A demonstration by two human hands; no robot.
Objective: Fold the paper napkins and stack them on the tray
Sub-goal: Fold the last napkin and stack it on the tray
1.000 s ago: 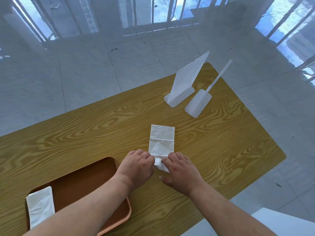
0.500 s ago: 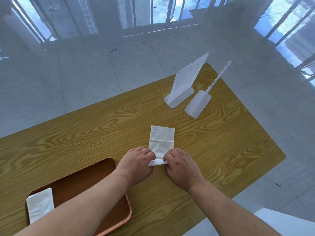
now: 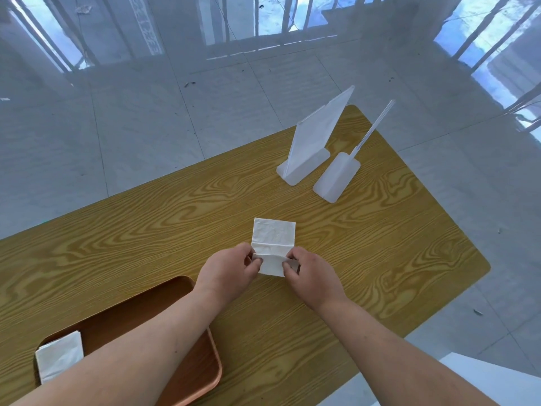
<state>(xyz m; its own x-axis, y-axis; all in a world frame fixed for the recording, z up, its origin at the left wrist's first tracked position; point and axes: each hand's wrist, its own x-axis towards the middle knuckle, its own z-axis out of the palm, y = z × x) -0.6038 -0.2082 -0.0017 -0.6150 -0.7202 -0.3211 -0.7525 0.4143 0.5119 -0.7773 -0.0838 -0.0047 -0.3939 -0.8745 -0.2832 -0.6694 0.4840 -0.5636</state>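
— What does the head camera show of the two hands?

— The left hand (image 3: pixel 227 269) and the right hand (image 3: pixel 313 276) each pinch a near corner of the white napkin (image 3: pixel 273 247), thumb and fingers closed on the paper. The near edge is lifted off the wooden table (image 3: pixel 380 244) and curled up between the two pinches; the far half lies flat, with a crease across the middle.

— Where does everything else sit from that hold?

— Nearer the person and off to the left of the pinched edge is the brown tray (image 3: pixel 187 373), partly hidden under the left forearm. A folded napkin (image 3: pixel 60 356) lies in the tray's far-left corner, well apart from the hands. Beyond the grip and to the right, two clear plastic stands are near the table's far end: a slanted sign holder (image 3: pixel 313 148) and, just beside it, a smaller base with a thin upright stick (image 3: pixel 339 178).
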